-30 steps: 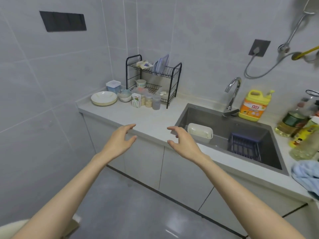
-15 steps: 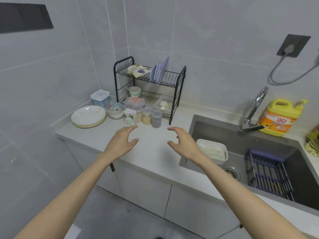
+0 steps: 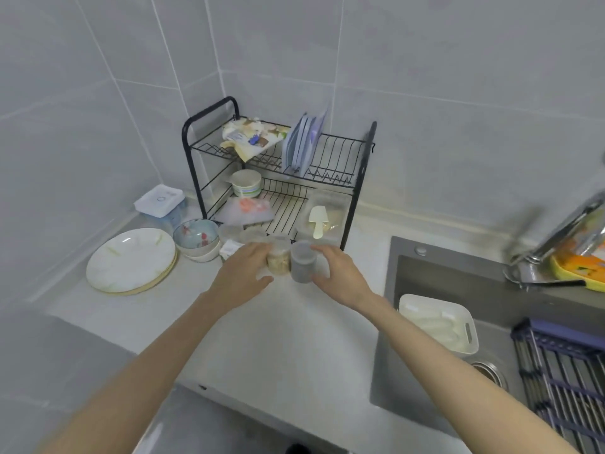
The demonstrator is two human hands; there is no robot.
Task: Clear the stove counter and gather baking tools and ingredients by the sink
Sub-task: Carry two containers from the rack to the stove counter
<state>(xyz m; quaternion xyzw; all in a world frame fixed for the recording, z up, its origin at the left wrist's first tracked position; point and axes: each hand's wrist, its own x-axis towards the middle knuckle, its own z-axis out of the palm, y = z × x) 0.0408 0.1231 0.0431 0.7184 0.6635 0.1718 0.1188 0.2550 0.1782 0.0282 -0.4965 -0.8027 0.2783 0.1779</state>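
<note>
Two jars between the fingertips, both hands cupped around them.
Fingers of left hand half-curled against beige-filled jar; those of right hand half-curled beside grey jar; firm grip not discernible through blur. Close thumb and fingers round each jar body below the lid, lift straight up, keep upright, avoid dish rack just beyond fingertips.

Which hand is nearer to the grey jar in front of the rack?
Right. The right hand is up against the grey jar's right side. The left hand is farther left, at the tan jar, which stands between it and the grey one.
</note>
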